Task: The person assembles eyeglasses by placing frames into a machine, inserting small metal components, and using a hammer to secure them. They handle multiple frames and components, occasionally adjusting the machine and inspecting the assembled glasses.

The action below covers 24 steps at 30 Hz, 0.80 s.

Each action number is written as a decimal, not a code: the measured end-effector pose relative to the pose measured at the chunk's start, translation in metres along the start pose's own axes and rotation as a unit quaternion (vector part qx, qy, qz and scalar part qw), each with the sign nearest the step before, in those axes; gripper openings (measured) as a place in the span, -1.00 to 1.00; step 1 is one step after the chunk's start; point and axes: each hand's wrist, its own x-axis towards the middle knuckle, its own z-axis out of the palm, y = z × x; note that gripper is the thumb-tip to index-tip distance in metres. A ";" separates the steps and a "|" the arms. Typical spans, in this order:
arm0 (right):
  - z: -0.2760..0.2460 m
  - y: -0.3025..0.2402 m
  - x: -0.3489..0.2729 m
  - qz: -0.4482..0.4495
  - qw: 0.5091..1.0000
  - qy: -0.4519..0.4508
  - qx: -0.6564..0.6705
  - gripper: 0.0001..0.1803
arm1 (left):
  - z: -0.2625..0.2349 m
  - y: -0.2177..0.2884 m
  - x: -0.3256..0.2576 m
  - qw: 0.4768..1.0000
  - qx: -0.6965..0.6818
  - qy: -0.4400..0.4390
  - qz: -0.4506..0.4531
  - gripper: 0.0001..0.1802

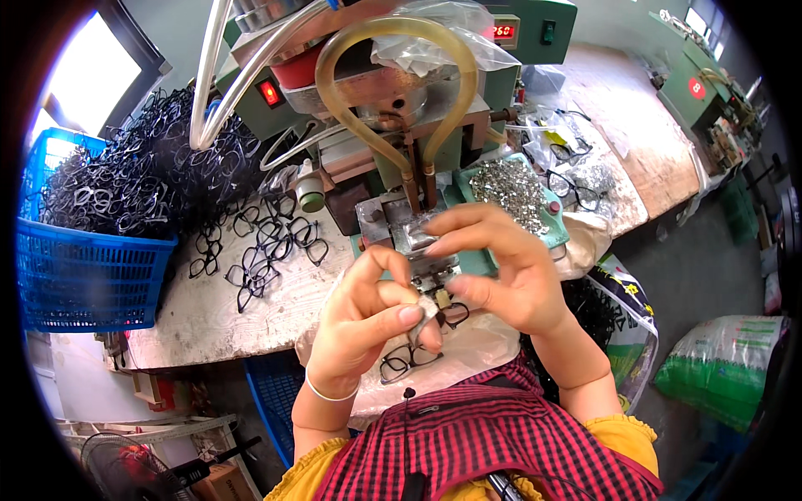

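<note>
My left hand is closed, its thumb pressed against the fingers around a small pale grey piece whose kind I cannot make out. My right hand is slightly blurred, with thumb and fingers apart and nothing visible between them. It hovers just right of the metal fixture of a bench machine. Beneath my hands, a dark eyeglass frame lies on a pale cloth at the table's front edge.
Many dark eyeglass frames fill and overflow a blue basket at left, with several loose frames on the table. A green tray right of the machine holds small metal parts. A yellowish hose loops above the fixture.
</note>
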 end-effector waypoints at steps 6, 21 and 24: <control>0.006 0.001 0.008 0.049 0.974 -0.111 0.193 -0.66 | -0.002 -0.007 0.009 0.990 -0.083 -0.067 -0.090 -0.65; -0.003 -0.024 0.010 0.111 0.983 -0.015 0.148 -0.91 | -0.023 -0.015 0.016 0.992 0.093 -0.082 0.020 -0.16; -0.008 -0.026 0.016 0.087 0.991 -0.010 0.105 -0.87 | -0.009 0.007 0.012 0.963 0.232 -0.065 0.119 -0.31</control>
